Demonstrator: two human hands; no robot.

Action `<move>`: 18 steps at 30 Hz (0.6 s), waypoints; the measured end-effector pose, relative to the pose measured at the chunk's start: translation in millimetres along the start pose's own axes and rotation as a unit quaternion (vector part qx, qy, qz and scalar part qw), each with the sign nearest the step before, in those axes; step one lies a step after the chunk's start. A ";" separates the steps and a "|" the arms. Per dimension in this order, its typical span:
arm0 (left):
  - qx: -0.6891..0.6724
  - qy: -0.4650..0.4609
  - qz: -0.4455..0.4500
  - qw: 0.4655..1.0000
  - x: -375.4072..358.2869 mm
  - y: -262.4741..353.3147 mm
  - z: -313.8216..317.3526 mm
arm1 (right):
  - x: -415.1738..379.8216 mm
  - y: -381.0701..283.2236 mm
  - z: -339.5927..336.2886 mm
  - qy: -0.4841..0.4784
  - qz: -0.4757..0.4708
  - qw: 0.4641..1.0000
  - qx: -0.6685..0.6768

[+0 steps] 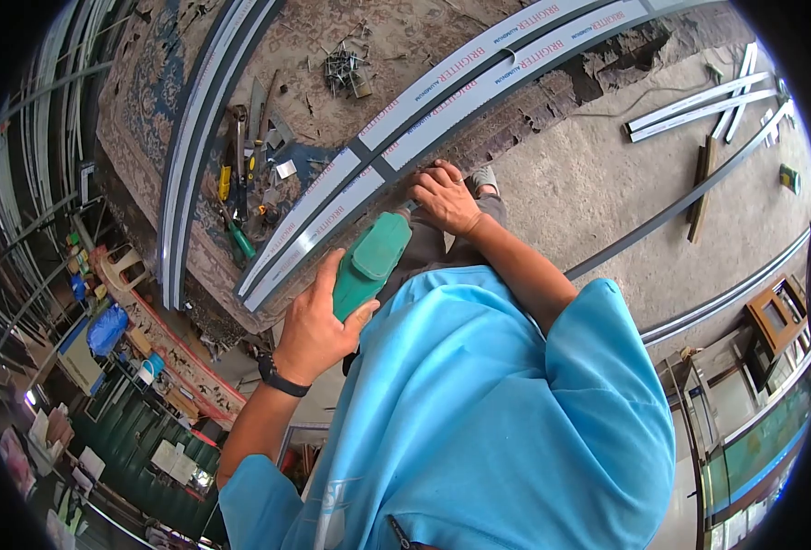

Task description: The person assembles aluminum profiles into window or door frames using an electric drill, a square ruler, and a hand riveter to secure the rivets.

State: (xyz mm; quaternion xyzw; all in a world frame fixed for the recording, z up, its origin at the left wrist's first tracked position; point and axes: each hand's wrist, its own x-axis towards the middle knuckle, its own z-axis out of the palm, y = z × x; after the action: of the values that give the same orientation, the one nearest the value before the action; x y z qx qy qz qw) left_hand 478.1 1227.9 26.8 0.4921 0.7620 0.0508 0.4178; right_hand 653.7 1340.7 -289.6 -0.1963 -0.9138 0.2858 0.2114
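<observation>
My left hand (318,321), with a black band at the wrist, is wrapped round a green tool (373,252) that looks like a power tool. The tool's front end points at my right hand (446,197), beside the table's near edge. The right hand's fingers are curled and bent down at that edge; what they hold, if anything, is hidden. Just beyond both hands lies a pair of curved aluminium profiles (433,124) with white printed film and a dark cross joint.
Another curved profile (188,147) lies at the left of the carpeted table. A screw pile (346,73), a hammer (240,151) and a green-handled screwdriver (240,240) lie there too. White strips (699,105) and a long curved bar (662,229) are on the floor at right.
</observation>
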 end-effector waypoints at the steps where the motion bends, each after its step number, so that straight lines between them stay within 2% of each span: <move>1: -0.002 0.000 -0.004 1.000 -1.5 1.4 0.5 | -1.4 -1.0 1.5 -0.004 0.003 1.000 0.005; 12: -0.024 0.030 -0.028 0.999 1.4 8.3 5.7 | -3.1 0.7 0.9 -0.017 -0.007 1.000 0.019; 18: -0.021 0.057 -0.002 0.998 -1.7 4.1 14.3 | -3.6 0.5 2.3 -0.001 -0.012 1.000 0.023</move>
State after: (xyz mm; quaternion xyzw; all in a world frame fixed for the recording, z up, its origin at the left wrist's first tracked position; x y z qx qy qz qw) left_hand 491.1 1223.9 20.5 0.4780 0.7842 0.0941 0.3843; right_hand 655.7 1338.4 -292.6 -0.1800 -0.9094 0.3044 0.2189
